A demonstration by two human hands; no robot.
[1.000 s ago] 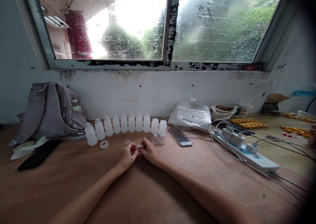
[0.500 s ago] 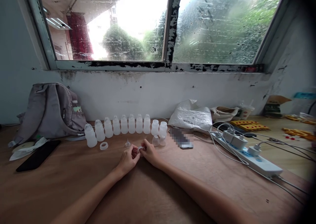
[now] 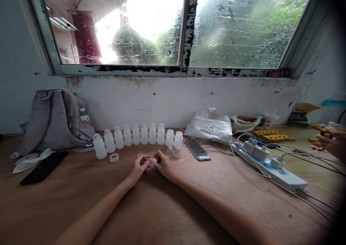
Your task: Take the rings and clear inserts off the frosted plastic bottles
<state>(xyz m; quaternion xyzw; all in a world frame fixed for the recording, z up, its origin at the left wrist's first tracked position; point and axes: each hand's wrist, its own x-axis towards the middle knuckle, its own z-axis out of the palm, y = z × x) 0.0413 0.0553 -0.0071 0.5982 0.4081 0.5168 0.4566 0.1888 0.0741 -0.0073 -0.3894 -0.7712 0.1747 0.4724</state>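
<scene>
My left hand (image 3: 140, 168) and my right hand (image 3: 163, 165) meet at the middle of the table, both closed on a translucent white ring (image 3: 153, 162) held between them. Behind my left hand, a small clear nipple (image 3: 139, 154) is partly hidden. A curved row of frosted bottles (image 3: 136, 135) stands behind the hands; most have clear domed tops. Two bottles (image 3: 178, 139) at the row's right end have open necks. Two clear caps (image 3: 170, 152) sit in front of them. Another white ring (image 3: 114, 157) lies near the row's left end.
A grey backpack (image 3: 58, 119) and a black phone (image 3: 43, 168) are at the left. To the right are a partly blurred phone (image 3: 204, 158), a silver bag (image 3: 211, 126), and a power strip (image 3: 286, 178) with cables. Another person's hand (image 3: 333, 144) is at the far right.
The ring between my hands has turned and shows more of its side. My left hand now covers more of the nipple. Another person's hand has entered at the far right.
</scene>
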